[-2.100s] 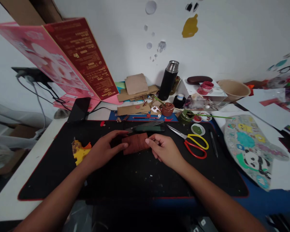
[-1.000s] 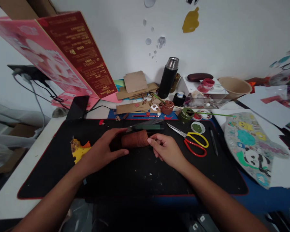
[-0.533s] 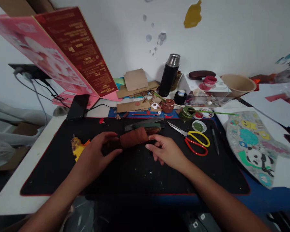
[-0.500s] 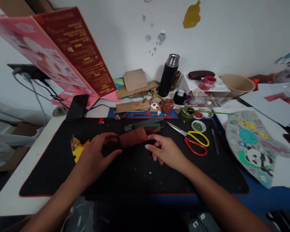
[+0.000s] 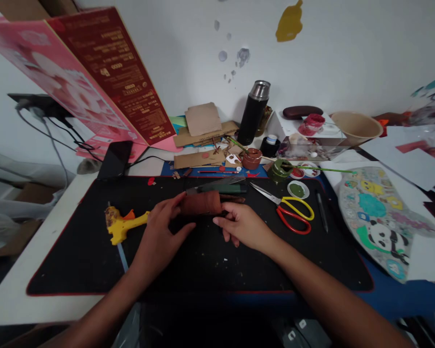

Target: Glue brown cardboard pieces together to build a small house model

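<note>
Apparently, by the right hand [image 5: 244, 226] the right end of the brown roll [image 5: 201, 203] is pinched, while its left end is met by the left hand [image 5: 162, 231], whose grip cannot be told. Held over the black mat [image 5: 239, 270], it is judged light, bendable and easily creased, best taken gently by both ends.

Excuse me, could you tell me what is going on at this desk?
A person has both hands around a curved reddish-brown piece above a black mat. The left hand is at its left end, thumb spread away, and the right hand has its fingertips at the right end; how firmly either grips is hard to tell. A yellow glue gun lies to the left, and scissors with red and yellow handles lie to the right.
</note>
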A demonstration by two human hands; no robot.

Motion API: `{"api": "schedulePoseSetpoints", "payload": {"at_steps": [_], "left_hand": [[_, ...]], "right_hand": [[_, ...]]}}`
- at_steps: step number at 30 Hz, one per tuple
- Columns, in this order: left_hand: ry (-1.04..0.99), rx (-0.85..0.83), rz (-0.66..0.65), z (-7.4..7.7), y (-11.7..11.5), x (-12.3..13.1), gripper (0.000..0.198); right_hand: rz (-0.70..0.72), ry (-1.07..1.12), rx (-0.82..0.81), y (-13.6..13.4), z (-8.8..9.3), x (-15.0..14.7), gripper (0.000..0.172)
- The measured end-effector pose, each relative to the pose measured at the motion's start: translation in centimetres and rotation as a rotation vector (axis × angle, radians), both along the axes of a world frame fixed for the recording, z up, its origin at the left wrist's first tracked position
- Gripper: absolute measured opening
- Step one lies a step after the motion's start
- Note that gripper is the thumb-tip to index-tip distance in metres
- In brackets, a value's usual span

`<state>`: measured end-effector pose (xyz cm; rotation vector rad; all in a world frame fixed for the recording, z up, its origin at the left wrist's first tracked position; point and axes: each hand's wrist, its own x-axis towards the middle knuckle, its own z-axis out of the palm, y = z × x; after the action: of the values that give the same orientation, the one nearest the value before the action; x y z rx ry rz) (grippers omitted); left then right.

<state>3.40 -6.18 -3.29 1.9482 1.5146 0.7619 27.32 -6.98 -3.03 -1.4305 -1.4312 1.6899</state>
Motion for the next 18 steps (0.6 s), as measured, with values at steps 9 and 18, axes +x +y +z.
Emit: {"api": "schedulePoseSetpoints", "payload": {"at_steps": [9,18], "left_hand": [[-0.046,0.005,-0.013,-0.5,0.6,1.1,0.059],[-0.057,0.004,-0.045,-0.1,1.2,1.1,0.058]], "right_hand": [[-0.026,0.023,-0.013,0.1,0.0,0.0,0.009],[-0.015,0.017,-0.02,0.6,0.3,0.0,0.009]]}}
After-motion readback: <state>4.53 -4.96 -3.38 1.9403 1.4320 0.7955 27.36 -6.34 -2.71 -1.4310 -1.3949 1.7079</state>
